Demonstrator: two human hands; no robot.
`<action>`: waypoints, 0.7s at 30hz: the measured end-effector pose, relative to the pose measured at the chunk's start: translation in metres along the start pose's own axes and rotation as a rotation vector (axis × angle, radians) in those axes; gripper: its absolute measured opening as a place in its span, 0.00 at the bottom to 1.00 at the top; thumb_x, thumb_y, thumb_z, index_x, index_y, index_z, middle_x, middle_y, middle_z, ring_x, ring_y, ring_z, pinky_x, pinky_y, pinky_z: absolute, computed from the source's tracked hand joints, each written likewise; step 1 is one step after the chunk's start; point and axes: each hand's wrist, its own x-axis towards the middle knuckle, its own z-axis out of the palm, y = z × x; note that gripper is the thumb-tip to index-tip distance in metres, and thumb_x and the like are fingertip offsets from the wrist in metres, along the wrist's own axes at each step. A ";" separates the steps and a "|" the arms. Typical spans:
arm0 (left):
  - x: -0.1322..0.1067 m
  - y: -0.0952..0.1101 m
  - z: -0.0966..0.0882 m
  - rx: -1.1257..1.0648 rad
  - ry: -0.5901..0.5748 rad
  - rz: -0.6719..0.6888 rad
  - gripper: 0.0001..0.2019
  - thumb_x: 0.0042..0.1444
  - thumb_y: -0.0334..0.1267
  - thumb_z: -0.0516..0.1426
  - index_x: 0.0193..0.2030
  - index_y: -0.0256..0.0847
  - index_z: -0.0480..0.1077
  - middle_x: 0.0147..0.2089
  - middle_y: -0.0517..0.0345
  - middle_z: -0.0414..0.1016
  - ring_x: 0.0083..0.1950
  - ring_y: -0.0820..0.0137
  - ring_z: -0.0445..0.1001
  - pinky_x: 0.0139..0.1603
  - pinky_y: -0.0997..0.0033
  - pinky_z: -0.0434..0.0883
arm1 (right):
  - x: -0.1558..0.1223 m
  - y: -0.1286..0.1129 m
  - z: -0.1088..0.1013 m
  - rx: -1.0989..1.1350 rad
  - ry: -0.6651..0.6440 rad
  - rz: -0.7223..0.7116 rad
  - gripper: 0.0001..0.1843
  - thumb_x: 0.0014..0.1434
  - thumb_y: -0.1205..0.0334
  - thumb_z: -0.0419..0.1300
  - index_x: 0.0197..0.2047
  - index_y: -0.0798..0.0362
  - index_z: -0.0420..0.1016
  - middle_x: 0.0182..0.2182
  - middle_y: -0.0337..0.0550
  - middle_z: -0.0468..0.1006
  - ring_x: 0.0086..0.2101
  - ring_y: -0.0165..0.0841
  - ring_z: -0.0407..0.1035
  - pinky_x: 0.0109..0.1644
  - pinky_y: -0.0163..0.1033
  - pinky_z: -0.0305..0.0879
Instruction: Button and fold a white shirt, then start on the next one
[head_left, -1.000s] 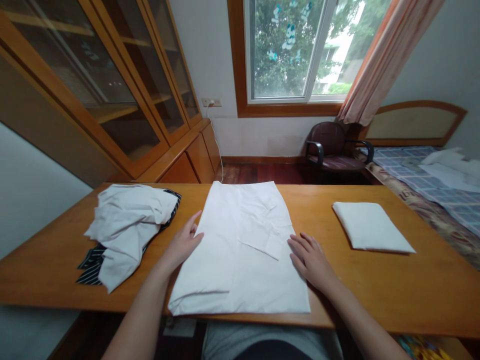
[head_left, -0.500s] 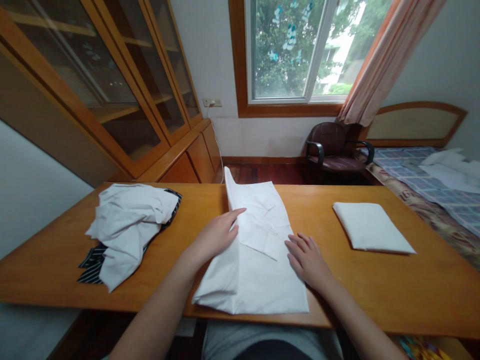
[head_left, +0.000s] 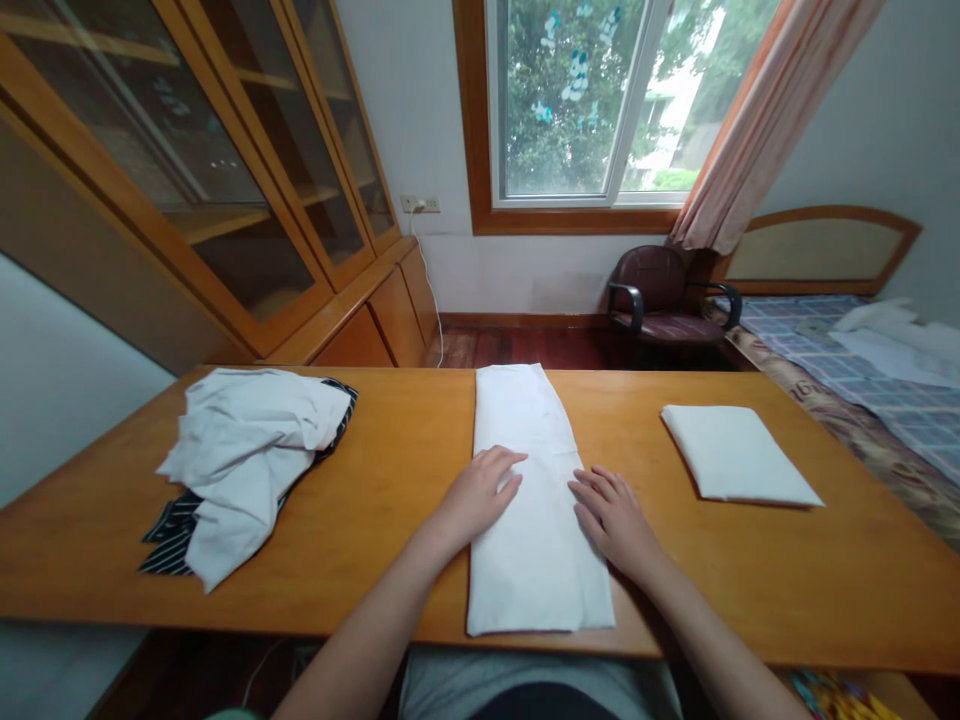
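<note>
A white cloth point(head_left: 529, 570), folded into a long narrow strip, lies flat on the table in front of me and reaches from the near edge to the far edge. My left hand point(head_left: 486, 490) rests on its left side, fingers stretched out over the upper layer. On the right border of the strip lies my right hand point(head_left: 611, 515), its fingers spread flat against the fabric. Neither hand grips anything. Whether the cloth is a garment or a cover, I cannot tell.
A crumpled white cloth point(head_left: 247, 440) with black striped fabric point(head_left: 171, 535) under it lies on the left of the wooden table point(head_left: 405, 430). A neatly folded white cloth point(head_left: 739, 455) lies on the right. Beyond stand an office chair point(head_left: 656, 290) and a bed point(head_left: 862, 340).
The cloth's left flap, raised before, now lies folded over to the right, making the strip narrower. My left hand moved right and slightly nearer with it. My right hand stayed in place.
</note>
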 end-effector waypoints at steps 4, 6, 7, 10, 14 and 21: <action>-0.011 -0.051 0.011 -0.053 0.210 -0.143 0.16 0.64 0.37 0.54 0.56 0.43 0.72 0.58 0.49 0.73 0.61 0.61 0.71 0.66 0.53 0.66 | 0.013 -0.002 0.002 0.105 0.035 0.078 0.17 0.68 0.58 0.52 0.51 0.50 0.79 0.50 0.49 0.79 0.51 0.46 0.68 0.58 0.54 0.63; -0.017 -0.068 0.019 -0.122 0.280 -0.210 0.17 0.64 0.38 0.53 0.58 0.42 0.70 0.59 0.48 0.71 0.62 0.61 0.70 0.66 0.54 0.66 | 0.028 -0.007 0.003 0.165 0.045 0.142 0.17 0.68 0.57 0.52 0.50 0.52 0.79 0.45 0.50 0.81 0.46 0.45 0.69 0.55 0.52 0.64; -0.019 -0.074 0.023 -0.163 0.303 -0.232 0.18 0.64 0.39 0.53 0.59 0.42 0.69 0.60 0.47 0.71 0.63 0.62 0.69 0.65 0.55 0.67 | 0.038 -0.011 0.003 0.207 0.045 0.180 0.17 0.68 0.56 0.53 0.51 0.53 0.78 0.43 0.50 0.81 0.45 0.44 0.70 0.53 0.50 0.65; -0.024 -0.081 0.034 -0.253 0.355 -0.255 0.20 0.65 0.39 0.52 0.62 0.43 0.66 0.63 0.47 0.68 0.63 0.63 0.69 0.64 0.58 0.69 | 0.073 -0.023 0.005 0.400 -0.058 0.333 0.22 0.66 0.53 0.54 0.59 0.54 0.71 0.41 0.48 0.80 0.37 0.38 0.73 0.45 0.43 0.68; -0.028 -0.080 0.040 -0.209 0.364 -0.243 0.20 0.66 0.40 0.50 0.64 0.43 0.65 0.65 0.47 0.67 0.66 0.63 0.66 0.68 0.54 0.64 | 0.115 -0.027 0.010 0.487 -0.133 0.498 0.33 0.60 0.52 0.60 0.65 0.55 0.61 0.38 0.45 0.77 0.35 0.37 0.72 0.41 0.40 0.65; -0.030 -0.075 0.040 -0.079 0.331 -0.188 0.20 0.68 0.40 0.48 0.65 0.44 0.64 0.66 0.49 0.67 0.68 0.63 0.65 0.71 0.53 0.60 | 0.144 -0.020 0.017 0.693 -0.086 0.401 0.31 0.53 0.59 0.60 0.60 0.52 0.62 0.28 0.31 0.63 0.31 0.32 0.64 0.38 0.36 0.61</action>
